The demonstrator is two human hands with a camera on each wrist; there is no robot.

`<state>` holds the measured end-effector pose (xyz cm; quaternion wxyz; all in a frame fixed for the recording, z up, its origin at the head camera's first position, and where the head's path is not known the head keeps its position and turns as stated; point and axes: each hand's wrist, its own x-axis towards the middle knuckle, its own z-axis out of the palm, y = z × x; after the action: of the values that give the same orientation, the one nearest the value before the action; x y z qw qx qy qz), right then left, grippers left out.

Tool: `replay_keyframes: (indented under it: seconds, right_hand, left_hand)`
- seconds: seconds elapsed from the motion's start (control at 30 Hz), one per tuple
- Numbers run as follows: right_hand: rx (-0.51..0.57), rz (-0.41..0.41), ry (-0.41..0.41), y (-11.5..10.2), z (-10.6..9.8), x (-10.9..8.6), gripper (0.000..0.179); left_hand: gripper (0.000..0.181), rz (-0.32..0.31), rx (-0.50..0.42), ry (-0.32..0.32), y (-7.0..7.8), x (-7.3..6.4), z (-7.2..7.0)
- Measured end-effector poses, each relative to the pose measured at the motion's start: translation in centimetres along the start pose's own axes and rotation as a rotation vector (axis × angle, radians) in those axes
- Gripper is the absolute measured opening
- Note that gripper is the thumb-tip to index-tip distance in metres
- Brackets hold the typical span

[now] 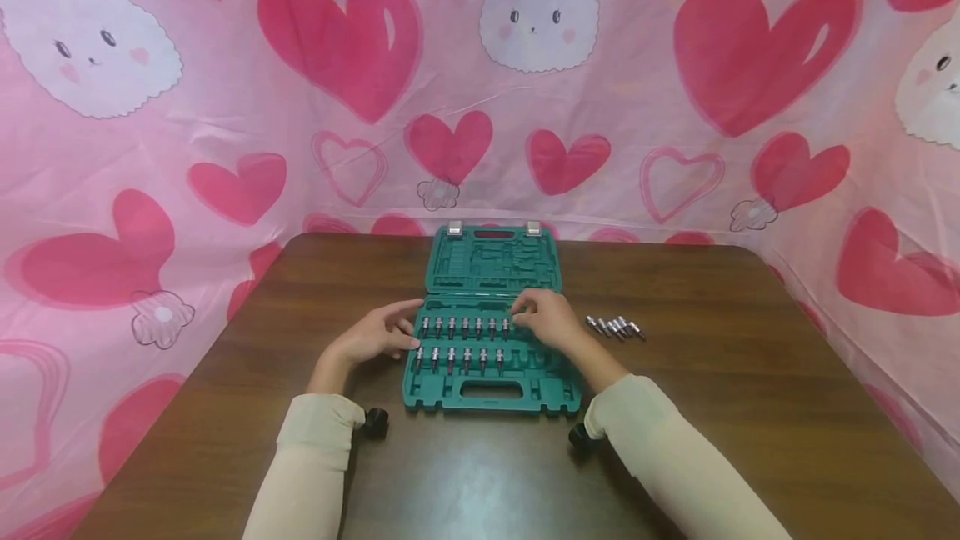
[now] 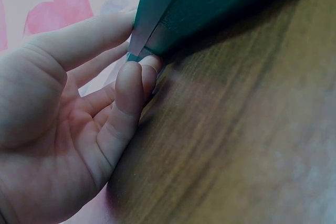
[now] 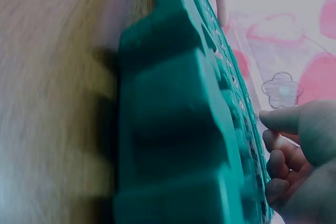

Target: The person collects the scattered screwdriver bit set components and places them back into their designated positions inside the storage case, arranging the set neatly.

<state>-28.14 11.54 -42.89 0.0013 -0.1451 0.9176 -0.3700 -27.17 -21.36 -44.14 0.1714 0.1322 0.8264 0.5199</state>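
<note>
A green plastic case lies unfolded on the table, its lid tilted back. Two rows of silver bit sockets sit in its base, with vacant slots at the right end of the lower row. My left hand is at the case's left edge; in the left wrist view its extended index finger touches the case's side. Over the right part of the upper row, my right hand has bent fingers, fingertips beside the last socket. I cannot tell whether it pinches a socket.
Several loose bit sockets lie in a group on the brown wooden table, right of the case. A pink heart-and-rabbit cloth hangs behind the table and along both sides. A dark wrist device is at the left cuff.
</note>
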Motion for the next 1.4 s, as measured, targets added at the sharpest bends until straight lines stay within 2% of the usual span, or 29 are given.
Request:
replay_keyframes:
  seconds: [0.47, 1.1, 1.4]
  right_hand:
    - [0.028, 0.067, 0.061, 1.9, -1.7, -0.8, 0.007]
    - [0.026, 0.091, 0.085, 4.4, -4.1, -2.7, 0.014]
    - [0.082, 0.071, 0.095, 5.8, -5.1, -3.4, 0.015]
  left_hand:
    - [0.071, 0.013, 0.002, 0.0, 0.1, -0.2, 0.0]
    - [0.071, 0.007, 0.0, 0.004, 0.0, 0.0, 0.1]
    - [0.071, 0.002, 0.0, 0.009, -0.1, 0.0, 0.0]
